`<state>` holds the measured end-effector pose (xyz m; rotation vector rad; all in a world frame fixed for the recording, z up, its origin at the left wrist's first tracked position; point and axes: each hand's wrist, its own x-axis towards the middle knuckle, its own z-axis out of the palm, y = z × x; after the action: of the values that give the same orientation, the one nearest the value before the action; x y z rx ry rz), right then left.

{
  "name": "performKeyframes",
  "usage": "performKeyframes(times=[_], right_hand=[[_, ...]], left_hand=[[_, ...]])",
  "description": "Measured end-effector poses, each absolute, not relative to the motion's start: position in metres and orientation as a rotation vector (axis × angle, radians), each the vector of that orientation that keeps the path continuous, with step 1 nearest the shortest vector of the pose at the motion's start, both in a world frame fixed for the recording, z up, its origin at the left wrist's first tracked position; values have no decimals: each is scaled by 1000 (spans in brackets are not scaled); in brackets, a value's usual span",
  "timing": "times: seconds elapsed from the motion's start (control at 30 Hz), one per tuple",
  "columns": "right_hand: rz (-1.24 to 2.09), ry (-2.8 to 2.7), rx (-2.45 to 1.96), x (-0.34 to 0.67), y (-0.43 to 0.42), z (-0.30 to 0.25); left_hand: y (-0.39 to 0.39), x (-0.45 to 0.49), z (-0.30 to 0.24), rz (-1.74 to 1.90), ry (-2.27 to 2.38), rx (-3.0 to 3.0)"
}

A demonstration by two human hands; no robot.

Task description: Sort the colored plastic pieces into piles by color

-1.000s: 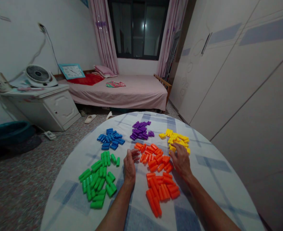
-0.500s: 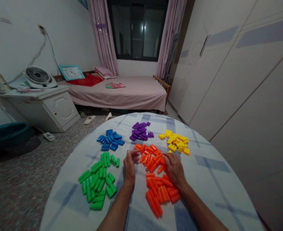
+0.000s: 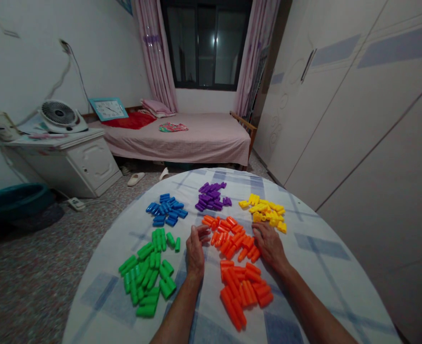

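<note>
Here, my left hand (image 3: 195, 249) curls loosely open; I can't tell whether my right hand (image 3: 270, 244) pinches anything. Between them, the orange pieces (image 3: 225, 246) look light, stiff, smooth, best gripped mid-length.

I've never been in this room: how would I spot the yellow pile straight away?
Find the round table in front of the bed. Toward its far right side, just beyond the right hand, lies the yellow pile. Its colour sets it apart: the purple pile is to its left, and the orange pieces lie nearer.
</note>
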<state>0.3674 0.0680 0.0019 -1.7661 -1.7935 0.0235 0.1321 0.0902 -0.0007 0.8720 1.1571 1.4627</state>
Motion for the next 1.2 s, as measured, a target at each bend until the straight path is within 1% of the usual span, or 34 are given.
performKeyframes(times=[0.2, 0.4, 0.53, 0.67, 0.77, 0.87, 0.97, 1.13, 1.2], right_hand=[[106, -1764, -1758, 379, 79, 10], [115, -1735, -1733, 373, 31, 8], [132, -1597, -1825, 365, -8, -2], [82, -1533, -1850, 359, -23, -5], [58, -1510, -1884, 356, -22, -1], [20, -1556, -1908, 353, -20, 3], [4, -1582, -1922, 352, -21, 4], [38, -1559, -1909, 351, -22, 5], [58, -1538, -1901, 351, -22, 4]], left_hand=[[90, 132, -2, 1471, 1134, 870], [89, 132, 0, 1446, 1175, 913], [83, 130, 4, 1556, 1254, 1166], [80, 130, 4, 1678, 1315, 1528], [83, 133, -4, 1577, 1489, 1737], [88, 139, -14, 1370, 1615, 1847], [88, 143, -18, 1219, 1541, 1935], [72, 142, -16, 1248, 1332, 2138], [61, 138, -18, 1205, 1287, 2228]])
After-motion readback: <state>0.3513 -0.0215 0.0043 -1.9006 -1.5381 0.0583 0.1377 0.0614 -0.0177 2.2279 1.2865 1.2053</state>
